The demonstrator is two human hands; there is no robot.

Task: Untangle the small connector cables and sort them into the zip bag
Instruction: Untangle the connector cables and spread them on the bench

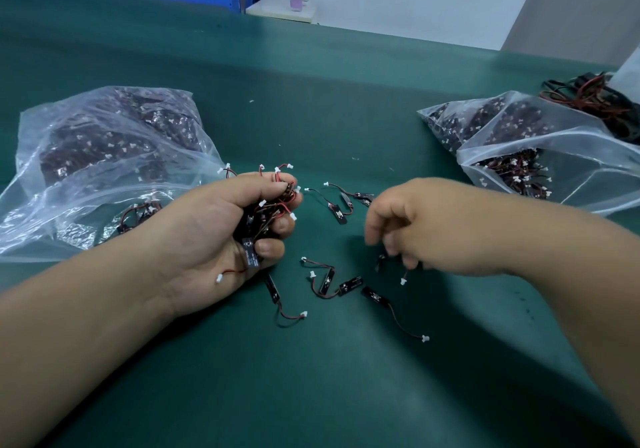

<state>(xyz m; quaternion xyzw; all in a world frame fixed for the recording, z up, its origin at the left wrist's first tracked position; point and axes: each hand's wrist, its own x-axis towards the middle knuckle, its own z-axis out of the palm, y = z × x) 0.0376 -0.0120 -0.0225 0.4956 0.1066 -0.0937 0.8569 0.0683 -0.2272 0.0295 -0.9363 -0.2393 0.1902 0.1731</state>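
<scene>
Green bench (311,84) carries everything. L side: big clear bag (104,143), mouth toward the person, packed w/ dark cables + white plugs, a few spilling at the mouth; prob. the unsorted stock. R side: zip bag (554,184), mouth open toward centre, part filled w/ the same cables; prob. the sorted lot, laid in easy reach of the R hand. Behind it a wire heap (588,98), longer red/black leads, not bagged. L hand (207,240) palm up, grip closed round a tangle (273,202) of cables, plugs sticking out betw. fingers; looks held as a feed so singles can be drawn off. R hand (422,226) blurred, fingers curled down, grip seems to pinch 1 single cable (403,276), plug dangling near bench. Loose cables (332,281) lie betw. the hands in 2 small groups, freed, not yet bagged.
</scene>
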